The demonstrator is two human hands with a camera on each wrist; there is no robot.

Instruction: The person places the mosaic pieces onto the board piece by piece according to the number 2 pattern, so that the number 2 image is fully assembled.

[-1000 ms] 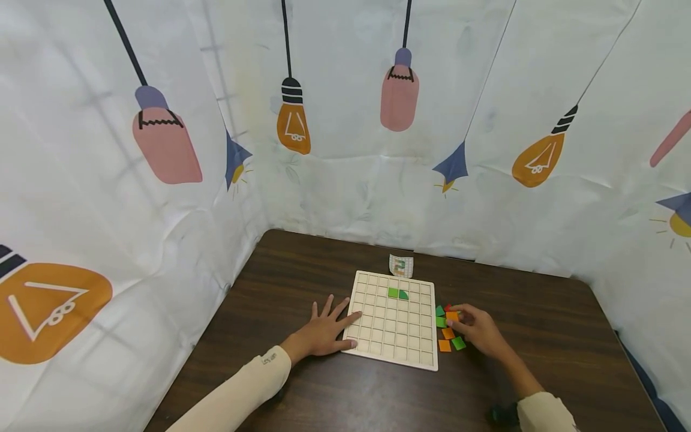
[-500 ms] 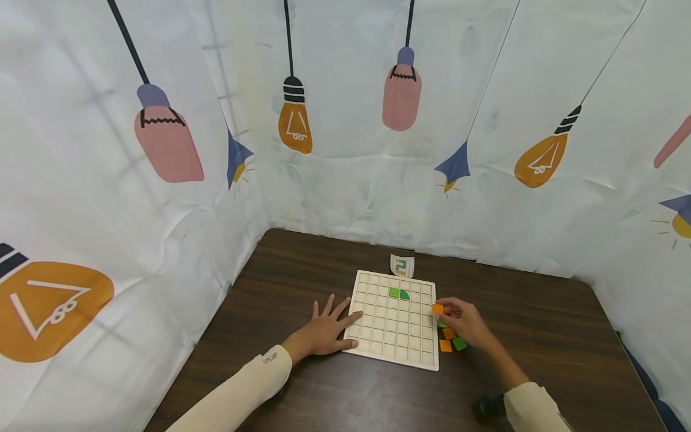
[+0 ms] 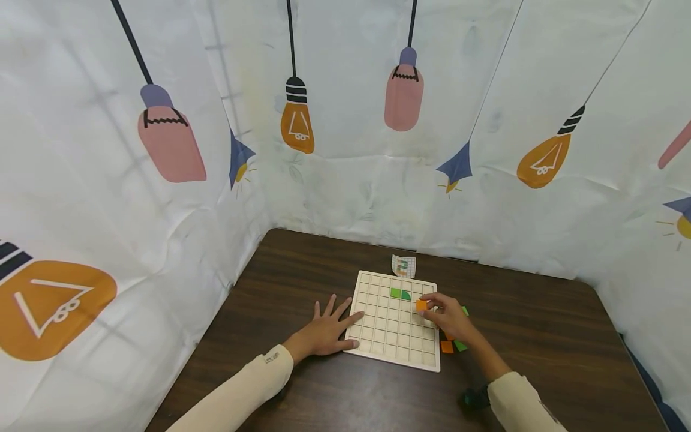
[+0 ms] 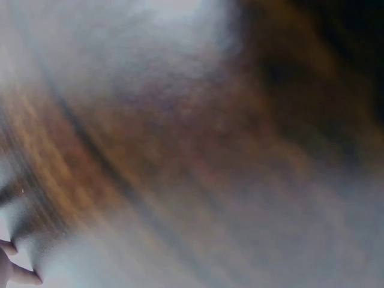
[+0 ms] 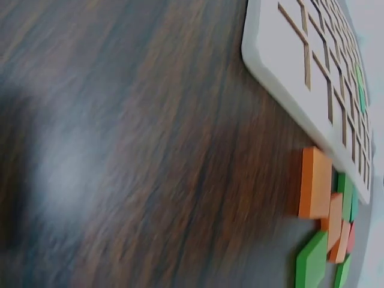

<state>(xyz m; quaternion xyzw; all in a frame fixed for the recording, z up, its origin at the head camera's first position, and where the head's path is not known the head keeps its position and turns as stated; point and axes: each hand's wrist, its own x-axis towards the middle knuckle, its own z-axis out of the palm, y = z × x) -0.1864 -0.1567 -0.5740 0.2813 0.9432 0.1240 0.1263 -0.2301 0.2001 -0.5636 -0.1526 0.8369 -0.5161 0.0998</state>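
Looks mid-placement. Pinching orange tile (image 3: 421, 306) with right hand (image 3: 449, 316), over far right part of grid board (image 3: 390, 337), near 2 green pieces (image 3: 396, 293); can't tell if touching down. Resting left hand (image 3: 323, 333) on left edge, fingers spread. Probably needs squaring up, lowering flat, then release without nudging green pieces.

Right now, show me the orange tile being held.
The orange tile pinched in the right hand, over the board; the other orange tiles lie beside it.
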